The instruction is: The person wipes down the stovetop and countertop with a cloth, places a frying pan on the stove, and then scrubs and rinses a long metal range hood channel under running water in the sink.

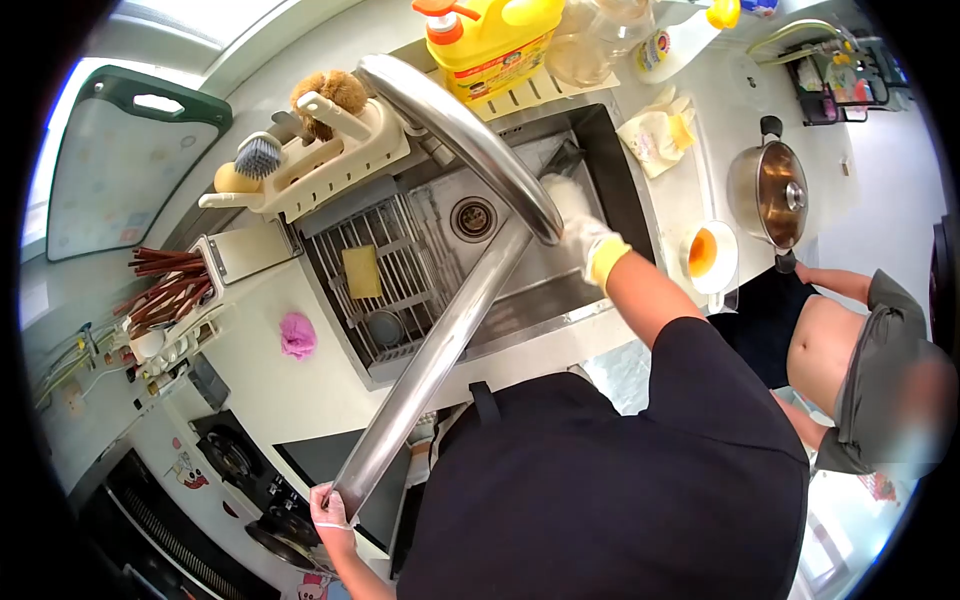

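In the head view, my left hand, in a thin clear glove, is closed around the lower end of a long, straight metal tube. The tube slants up over the sink and passes under the end of the curved steel faucet. My right hand wears a white glove with a yellow cuff and reaches over the sink's right side, beside the faucet's end. Its fingers are blurred among something whitish, so their grip is unclear. A drying rack in the sink holds a yellow sponge.
A yellow detergent jug and a spray bottle stand behind the sink. On the right are a glove, a white cup and a lidded pot. Another person stands at right. A pink cloth lies left.
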Available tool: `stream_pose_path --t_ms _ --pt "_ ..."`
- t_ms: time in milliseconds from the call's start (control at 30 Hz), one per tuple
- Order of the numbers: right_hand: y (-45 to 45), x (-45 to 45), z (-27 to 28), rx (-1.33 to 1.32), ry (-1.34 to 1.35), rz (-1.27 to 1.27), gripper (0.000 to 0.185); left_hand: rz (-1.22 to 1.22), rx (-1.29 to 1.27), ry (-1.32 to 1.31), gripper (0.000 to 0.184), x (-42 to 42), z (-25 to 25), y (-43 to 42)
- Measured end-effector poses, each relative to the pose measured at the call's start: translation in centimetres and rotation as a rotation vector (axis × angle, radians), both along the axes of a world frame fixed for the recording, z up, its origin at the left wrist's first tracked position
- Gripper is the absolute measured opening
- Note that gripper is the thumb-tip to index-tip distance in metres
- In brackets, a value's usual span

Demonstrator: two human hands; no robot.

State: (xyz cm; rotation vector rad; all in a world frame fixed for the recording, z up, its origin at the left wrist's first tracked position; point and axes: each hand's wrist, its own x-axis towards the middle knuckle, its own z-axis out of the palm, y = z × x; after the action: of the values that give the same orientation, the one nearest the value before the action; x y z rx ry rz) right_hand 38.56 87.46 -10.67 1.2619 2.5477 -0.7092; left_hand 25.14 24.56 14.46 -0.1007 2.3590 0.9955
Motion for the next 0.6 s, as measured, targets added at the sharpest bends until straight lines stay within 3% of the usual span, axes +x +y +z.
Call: stream_pose_path --t_ms 67,133,200,267,333,533,600 --pt "3.2 0.9 -7.3 0.034 0.185 -0.031 0.019 -0.03 0.016 -0.013 0.008 0.6 0.0 -0.3" --pt "5.3 -0.3 -9.3 0.131 0.019 -0.044 0.019 0.027 -0.031 -0.072 0.009 1.1 -0.2 0.6" --pt "6.7 -1.3 -6.6 0.097 -0.14 -0.141 0.021 0.065 -0.011 -0.051 0.007 1.0 -1.5 -1.5" --pt "9.0 -1.1 -9.1 0.142 -0.073 -0.067 0.023 0.065 -0.015 -0.095 0.007 1.0 -0.6 -0.2" --pt "10.5 -1.4 -10.7 0.172 -0.281 -0.191 0.025 0.134 0.028 -0.109 0.008 1.2 -0.3 -0.3" --pt "10.2 -2.9 -10.6 0.233 -0.184 -0.284 0.023 0.071 -0.074 -0.082 0.017 1.3 0.1 -0.1" --pt "9.7 -2.5 -10.7 0.147 -0.143 -0.265 0.02 0.078 0.043 -0.07 0.022 0.9 0.5 0.1"
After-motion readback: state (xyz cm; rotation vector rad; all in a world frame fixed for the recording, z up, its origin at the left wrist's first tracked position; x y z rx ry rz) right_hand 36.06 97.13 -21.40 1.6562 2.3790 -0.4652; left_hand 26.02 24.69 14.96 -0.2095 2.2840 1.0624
